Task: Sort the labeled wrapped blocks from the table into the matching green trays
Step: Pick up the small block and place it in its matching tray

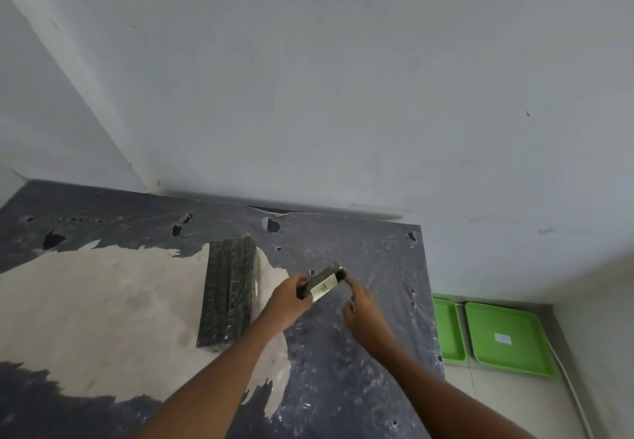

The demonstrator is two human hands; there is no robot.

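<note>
A small dark wrapped block [324, 283] with a white label reading "B" is held above the table between both hands. My left hand [290, 299] grips its near-left end. My right hand [360, 301] touches its far-right end with the fingertips. A stack of dark wrapped blocks [228, 291] stands on the table just left of my left hand. Two green trays lie on the floor to the right of the table: one tray [447, 330] partly hidden by the table edge, the other tray [507, 337] carrying a small white label I cannot read.
The table [377, 353] is dark with a worn pale patch on its left half and torn plastic film. A white wall rises right behind it. The table's right edge drops to a tiled floor where the trays lie.
</note>
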